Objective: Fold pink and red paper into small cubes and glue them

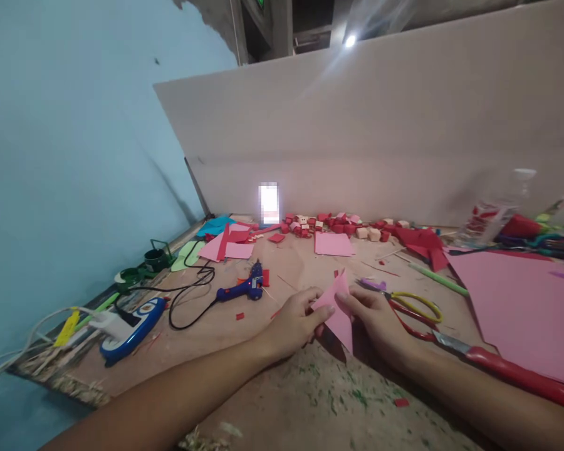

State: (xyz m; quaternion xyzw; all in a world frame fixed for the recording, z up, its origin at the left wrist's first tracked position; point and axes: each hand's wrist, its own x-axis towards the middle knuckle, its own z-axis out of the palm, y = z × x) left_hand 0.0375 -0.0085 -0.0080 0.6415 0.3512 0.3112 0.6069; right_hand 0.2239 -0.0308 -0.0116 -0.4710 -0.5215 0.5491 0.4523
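Both my hands hold one small pink paper piece (339,310) just above the brown worktable (207,351). My left hand (294,322) pinches its left corner with fingers pressed together. My right hand (378,322) grips its right side, fingers curled round the edge. The paper is folded into a pointed shape, tip up. Yellow-handled scissors (416,305) lie just right of my right hand. A blue glue gun (244,288) rests to the left of my left hand, its black cord looping away.
A large pink sheet (517,307) and a red-handled cutter (507,369) lie at the right. Small red and white cubes (343,225) line the back board. Pink squares (333,244), a power strip (131,329), a clear bottle (498,210) and pens sit around.
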